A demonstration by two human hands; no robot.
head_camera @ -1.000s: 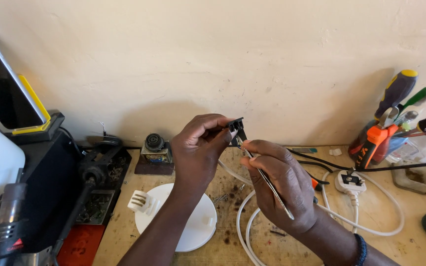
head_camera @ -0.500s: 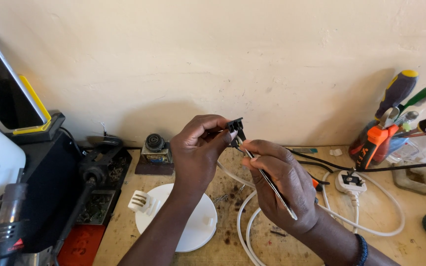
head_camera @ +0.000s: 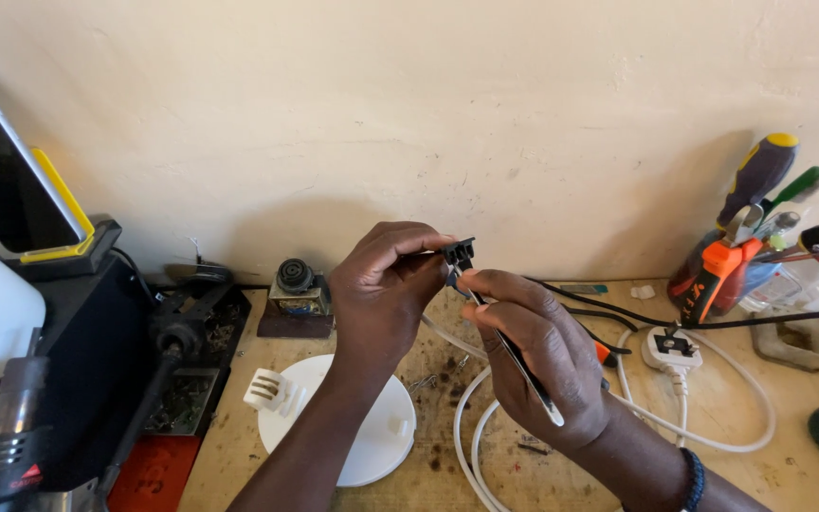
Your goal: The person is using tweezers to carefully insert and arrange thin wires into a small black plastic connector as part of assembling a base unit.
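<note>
My left hand (head_camera: 386,299) pinches a small black plastic part (head_camera: 459,252) between thumb and fingers, held up above the workbench. My right hand (head_camera: 537,356) grips thin metal tweezers (head_camera: 523,372), their tips pointing up at the black part and touching it from below. The tail of the tweezers sticks out past my right palm. Both hands are close together over the middle of the bench.
A white round plate (head_camera: 372,446) with a small white clip (head_camera: 267,389) lies under my left forearm. White cable and plug (head_camera: 670,349) lie at the right, beside a holder of screwdrivers (head_camera: 746,237). Black equipment (head_camera: 59,370) fills the left.
</note>
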